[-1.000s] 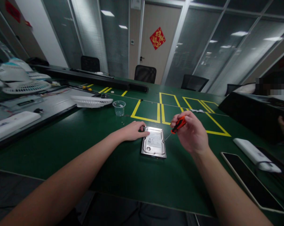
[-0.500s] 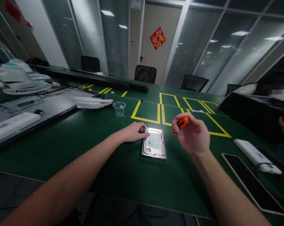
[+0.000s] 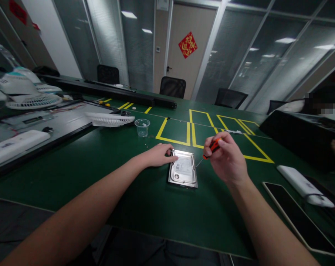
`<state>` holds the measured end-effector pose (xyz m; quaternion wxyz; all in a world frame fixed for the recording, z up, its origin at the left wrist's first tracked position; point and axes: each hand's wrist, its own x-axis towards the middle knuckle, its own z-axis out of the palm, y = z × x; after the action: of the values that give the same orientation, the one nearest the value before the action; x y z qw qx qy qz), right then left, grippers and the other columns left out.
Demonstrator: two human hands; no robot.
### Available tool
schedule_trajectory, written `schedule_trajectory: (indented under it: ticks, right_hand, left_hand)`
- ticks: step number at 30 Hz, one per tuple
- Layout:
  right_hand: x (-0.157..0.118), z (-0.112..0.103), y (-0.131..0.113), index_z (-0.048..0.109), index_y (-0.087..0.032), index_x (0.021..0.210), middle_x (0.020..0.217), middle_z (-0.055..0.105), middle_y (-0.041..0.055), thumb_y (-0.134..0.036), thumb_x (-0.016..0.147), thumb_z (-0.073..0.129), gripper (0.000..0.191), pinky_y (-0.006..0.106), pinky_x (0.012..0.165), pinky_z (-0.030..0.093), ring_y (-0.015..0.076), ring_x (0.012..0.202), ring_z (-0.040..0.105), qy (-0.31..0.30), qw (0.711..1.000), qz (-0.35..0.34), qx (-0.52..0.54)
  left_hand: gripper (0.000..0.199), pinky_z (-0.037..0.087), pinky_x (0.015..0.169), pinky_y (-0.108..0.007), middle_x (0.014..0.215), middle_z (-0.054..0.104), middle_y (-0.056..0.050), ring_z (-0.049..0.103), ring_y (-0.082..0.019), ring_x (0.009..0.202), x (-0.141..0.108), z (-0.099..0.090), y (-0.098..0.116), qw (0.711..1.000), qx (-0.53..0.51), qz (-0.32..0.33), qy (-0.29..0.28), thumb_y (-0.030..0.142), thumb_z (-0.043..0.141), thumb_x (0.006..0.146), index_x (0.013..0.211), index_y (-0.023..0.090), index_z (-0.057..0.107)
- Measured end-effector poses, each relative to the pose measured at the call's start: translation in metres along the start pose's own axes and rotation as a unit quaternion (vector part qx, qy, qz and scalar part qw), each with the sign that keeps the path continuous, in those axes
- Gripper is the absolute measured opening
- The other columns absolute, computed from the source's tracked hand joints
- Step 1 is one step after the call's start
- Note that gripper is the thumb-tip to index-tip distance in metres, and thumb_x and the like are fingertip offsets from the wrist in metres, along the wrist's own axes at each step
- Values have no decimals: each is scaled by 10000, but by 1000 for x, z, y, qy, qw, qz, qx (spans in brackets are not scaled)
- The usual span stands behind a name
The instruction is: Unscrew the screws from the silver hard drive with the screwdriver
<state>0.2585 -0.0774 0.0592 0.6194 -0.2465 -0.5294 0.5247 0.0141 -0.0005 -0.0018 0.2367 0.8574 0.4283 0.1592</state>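
The hard drive (image 3: 185, 169) lies flat on the green counter (image 3: 145, 199), with the left hand (image 3: 160, 154) holding its ten o'clock corner, thumb over the top face, and the right hand (image 3: 225, 157) closed around the orange-and-black handle of a screwdriver (image 3: 215, 145). The tip meets the drive's three o'clock edge; whether it sits in a screw is too small to tell. The shaft leans well off upright, so a twist at that slant could make the tip ride out, scratch the metal or strip a screw head. A slip towards nine o'clock could run across the top at the thumb, and a light hold at one corner might let the drive pivot. The counter's near edge runs along six o'clock, well apart from the drive, leaving room to slide it that way. The clear plastic cup (image 3: 142, 129) at ten o'clock bounds the left wrist's reach, while the phone (image 3: 297, 214) at four o'clock lies beside the right forearm.
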Motion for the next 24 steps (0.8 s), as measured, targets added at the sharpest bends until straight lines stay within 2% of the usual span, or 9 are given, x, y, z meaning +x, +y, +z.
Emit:
schedule_trajectory:
  ticks: [4, 7, 13, 17, 20, 24]
  right_hand:
    - [0, 1, -1, 681, -252, 1006, 814, 625, 26, -325, 939, 525, 185, 301, 626, 406, 148, 665, 519, -8, 1000, -15, -17]
    - [1, 0, -3, 716, -232, 956, 801, 612, 42, -380, 947, 465, 291, 317, 621, 420, 159, 660, 515, -5, 1000, -4, -22]
    - [1, 1, -2, 639, -228, 844, 818, 644, 34, -329, 891, 583, 125, 305, 667, 466, 161, 731, 590, 15, 999, -10, -41]
    - [0, 3, -2, 558, -255, 872, 831, 670, 4, -261, 894, 621, 66, 285, 608, 428, 145, 661, 562, 15, 1000, -5, -23]
    - [0, 3, -2, 592, -272, 947, 829, 662, -1, -267, 921, 597, 27, 281, 595, 401, 132, 620, 514, 7, 1000, -5, -15]
    - [1, 2, -3, 689, -238, 970, 820, 641, 34, -355, 947, 502, 221, 304, 616, 417, 145, 642, 507, -10, 1000, -14, -17]
  left_hand:
    - [623, 429, 808, -334, 1067, 683, -84, 602, -246, 984, 1, 0, 0, 1000, 0, 6, 1, 707, 532, 883, 1233, 198, 616]
    - [628, 429, 817, -339, 1067, 686, -87, 604, -250, 990, 1, 0, -1, 1000, 0, 7, 0, 707, 529, 883, 1242, 198, 613]
    - [648, 431, 793, -333, 1101, 683, -89, 601, -256, 1015, 1, 0, -2, 1000, -1, -3, -6, 715, 537, 878, 1271, 204, 607]
    - [643, 428, 776, -325, 1081, 687, -86, 604, -251, 991, 1, 0, -2, 1000, -8, -4, -4, 707, 545, 878, 1268, 200, 606]
    - [632, 429, 792, -327, 1084, 685, -82, 600, -252, 1004, 0, -1, 0, 1000, -6, -7, -4, 707, 543, 878, 1262, 209, 609]
    - [642, 431, 805, -333, 1110, 682, -89, 599, -257, 1015, -1, -3, 2, 1000, -3, -12, -8, 709, 539, 877, 1271, 206, 604]
